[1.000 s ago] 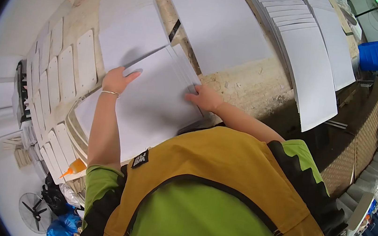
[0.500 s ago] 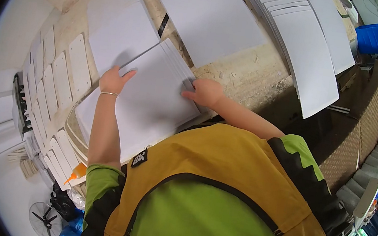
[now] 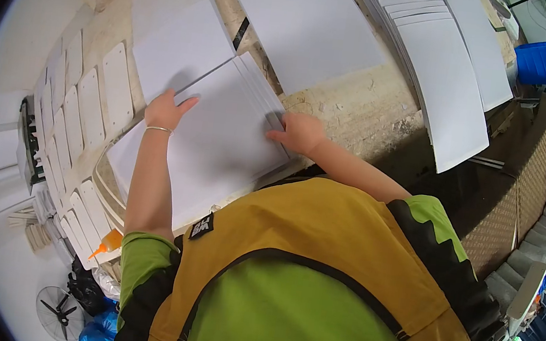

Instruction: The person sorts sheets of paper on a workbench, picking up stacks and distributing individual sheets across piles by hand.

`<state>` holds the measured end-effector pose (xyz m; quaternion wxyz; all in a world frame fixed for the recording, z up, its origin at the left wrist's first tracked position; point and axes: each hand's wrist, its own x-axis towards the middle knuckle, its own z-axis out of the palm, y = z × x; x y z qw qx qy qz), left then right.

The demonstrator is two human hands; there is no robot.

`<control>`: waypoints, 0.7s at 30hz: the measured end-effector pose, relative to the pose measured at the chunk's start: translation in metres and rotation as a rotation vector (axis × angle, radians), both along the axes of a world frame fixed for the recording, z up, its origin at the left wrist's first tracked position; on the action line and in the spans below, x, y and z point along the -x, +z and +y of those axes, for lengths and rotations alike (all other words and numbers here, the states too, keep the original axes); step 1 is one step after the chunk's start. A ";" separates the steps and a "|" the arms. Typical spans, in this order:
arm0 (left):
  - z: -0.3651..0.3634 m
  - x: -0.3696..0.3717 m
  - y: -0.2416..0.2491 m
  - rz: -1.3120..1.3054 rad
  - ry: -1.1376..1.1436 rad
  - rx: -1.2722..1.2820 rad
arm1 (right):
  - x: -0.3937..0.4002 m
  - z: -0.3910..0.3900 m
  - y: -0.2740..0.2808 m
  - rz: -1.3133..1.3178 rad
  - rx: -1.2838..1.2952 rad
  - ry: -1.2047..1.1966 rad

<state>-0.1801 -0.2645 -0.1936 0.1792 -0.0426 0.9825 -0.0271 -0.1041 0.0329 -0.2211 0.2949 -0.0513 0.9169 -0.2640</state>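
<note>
A stack of white sheets [image 3: 216, 129] lies on the worktable in front of my body, its layered edges fanned slightly on the right side. My left hand [image 3: 168, 110] rests at the stack's far left edge, thumb spread from the fingers. At the right edge, my right hand [image 3: 297, 132] has its fingers curled round the layered sheets, thumb on top. Another white sheet [image 3: 180, 36] lies just beyond the stack, against its far edge. A larger white sheet [image 3: 304, 31] is farther off to the right.
Rows of white rounded panels [image 3: 90, 104] lie at the left, near an orange-tipped glue bottle [image 3: 110, 242]. Overlapping white sheets [image 3: 435, 68] overhang the table's right side. A blue bin [image 3: 538, 63] stands at the far right, a fan [image 3: 59, 315] at the lower left.
The view has shifted slightly. Both hands keep nearly the same places on the stack.
</note>
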 end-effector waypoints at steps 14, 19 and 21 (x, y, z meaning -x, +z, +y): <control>-0.031 -0.016 -0.034 0.528 -0.323 -0.404 | -0.008 -0.005 0.015 -0.052 1.206 0.090; -0.022 -0.024 0.025 0.505 -0.129 -0.469 | 0.006 -0.011 -0.010 -0.731 1.515 -0.198; -0.017 -0.030 0.034 0.584 -0.152 -0.365 | 0.004 -0.026 -0.039 -0.481 1.363 -0.078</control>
